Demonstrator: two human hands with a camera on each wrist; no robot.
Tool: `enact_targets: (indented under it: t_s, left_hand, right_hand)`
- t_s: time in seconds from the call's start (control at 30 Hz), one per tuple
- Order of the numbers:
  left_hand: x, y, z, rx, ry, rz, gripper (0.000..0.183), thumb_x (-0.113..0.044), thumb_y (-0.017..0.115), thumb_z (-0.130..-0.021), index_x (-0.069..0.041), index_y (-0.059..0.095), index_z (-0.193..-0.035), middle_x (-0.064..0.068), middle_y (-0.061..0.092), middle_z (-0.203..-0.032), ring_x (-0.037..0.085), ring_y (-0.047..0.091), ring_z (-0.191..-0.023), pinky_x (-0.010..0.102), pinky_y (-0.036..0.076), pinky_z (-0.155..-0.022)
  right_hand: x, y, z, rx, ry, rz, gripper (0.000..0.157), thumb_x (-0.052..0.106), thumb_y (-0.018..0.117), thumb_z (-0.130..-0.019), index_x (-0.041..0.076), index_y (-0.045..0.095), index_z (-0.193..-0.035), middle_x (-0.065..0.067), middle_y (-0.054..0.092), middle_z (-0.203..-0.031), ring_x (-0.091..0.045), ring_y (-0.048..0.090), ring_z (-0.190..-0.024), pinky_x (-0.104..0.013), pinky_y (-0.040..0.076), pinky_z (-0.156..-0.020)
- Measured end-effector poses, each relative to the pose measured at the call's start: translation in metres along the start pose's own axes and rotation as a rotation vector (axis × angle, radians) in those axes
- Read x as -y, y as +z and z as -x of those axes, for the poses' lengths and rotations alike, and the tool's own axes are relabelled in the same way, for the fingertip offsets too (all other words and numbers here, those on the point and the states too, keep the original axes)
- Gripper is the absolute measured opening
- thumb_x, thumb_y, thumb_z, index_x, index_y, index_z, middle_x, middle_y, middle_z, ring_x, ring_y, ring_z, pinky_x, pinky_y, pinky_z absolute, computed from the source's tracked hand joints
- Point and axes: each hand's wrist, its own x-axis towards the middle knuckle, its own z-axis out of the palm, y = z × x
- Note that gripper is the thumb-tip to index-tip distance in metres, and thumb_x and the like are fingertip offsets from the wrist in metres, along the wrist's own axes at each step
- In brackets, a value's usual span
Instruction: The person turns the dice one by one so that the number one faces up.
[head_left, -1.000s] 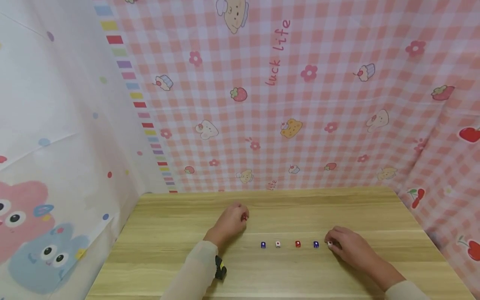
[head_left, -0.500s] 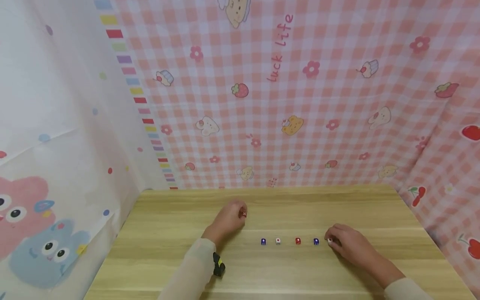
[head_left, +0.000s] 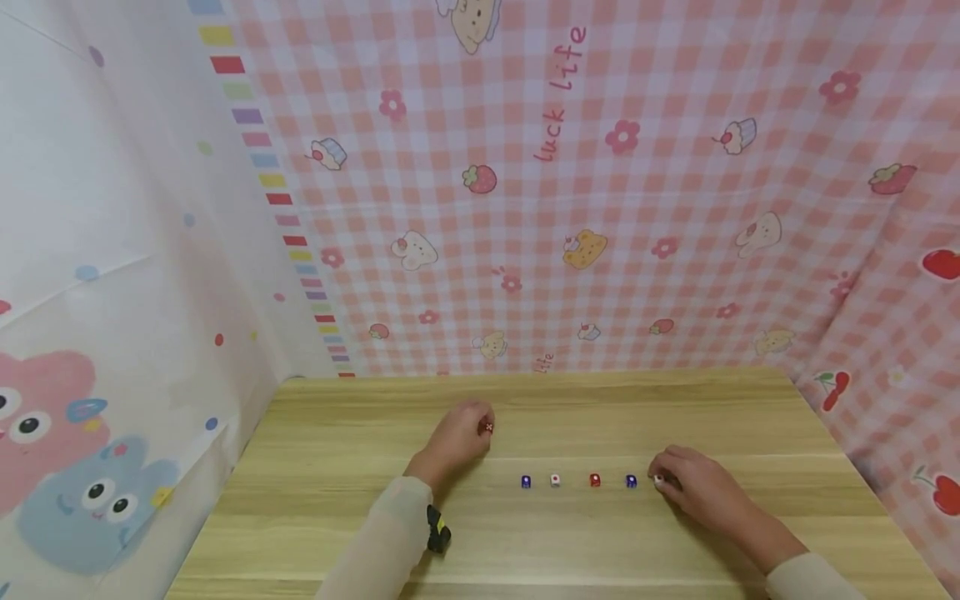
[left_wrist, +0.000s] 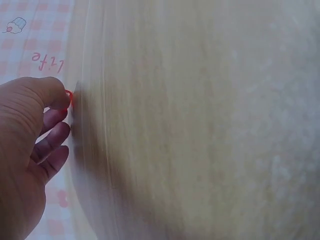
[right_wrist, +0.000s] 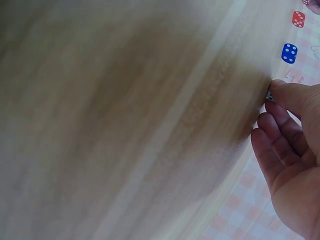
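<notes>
My left hand [head_left: 457,433] pinches a red die [head_left: 489,427] between thumb and fingers, behind and left of a row of dice. In the left wrist view only a red edge of that die [left_wrist: 69,98] shows past the thumb. At the row's right end my right hand [head_left: 697,483] pinches a white die [head_left: 659,480], mostly hidden by thumb and fingertips in the right wrist view. Left of it in the row lie a blue die [head_left: 631,481], a red die [head_left: 595,480], a white die [head_left: 555,480] and another blue die [head_left: 526,482], spaced apart.
The dice lie on a wood-grain table [head_left: 570,550]. Behind it hangs a pink checked cloth [head_left: 510,217], with a white patterned cloth [head_left: 150,292] on the left. A black band with a yellow mark [head_left: 438,529] is at the left sleeve.
The left hand has turned the red die slightly, so a face with several white pips shows. The right hand stays on the white die; the row is unchanged.
</notes>
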Motion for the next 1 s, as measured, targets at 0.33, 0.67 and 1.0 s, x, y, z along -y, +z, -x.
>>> enact_targets:
  t_s: [0.33,0.67,1.0]
  left_hand:
    - [-0.0071,-0.0024,0.0008,0.033,0.007,-0.034,0.013,-0.003,0.067,-0.091,-0.014,0.072,-0.095,-0.003,0.059,-0.1,0.012,0.056,-0.089,0.029,0.053,-0.08]
    - [-0.0054,-0.0023,0.0017,0.061,-0.003,-0.056,0.016,-0.009,0.071,-0.093,-0.012,0.075,-0.108,-0.003,0.061,-0.104,0.012,0.057,-0.094,0.031,0.055,-0.087]
    - [-0.0035,-0.0056,0.0048,0.033,0.04,-0.073,0.007,-0.008,0.074,-0.092,-0.014,0.075,-0.094,-0.004,0.063,-0.095,0.013,0.056,-0.089,0.032,0.054,-0.083]
  right_hand:
    - [-0.0008,-0.0004,-0.001,0.004,0.011,-0.001,0.023,0.009,0.085,-0.081,0.024,0.069,-0.088,0.015,0.061,-0.087,-0.003,0.058,-0.08,-0.033,0.054,-0.07]
    - [0.0,0.0002,-0.0003,0.009,0.008,-0.007,0.022,0.008,0.085,-0.081,0.023,0.07,-0.088,0.014,0.062,-0.088,-0.003,0.058,-0.08,-0.033,0.054,-0.071]
    - [-0.0008,0.001,-0.0011,0.009,0.009,-0.004,0.022,0.009,0.085,-0.081,0.023,0.07,-0.088,0.014,0.062,-0.087,-0.003,0.058,-0.079,-0.033,0.054,-0.071]
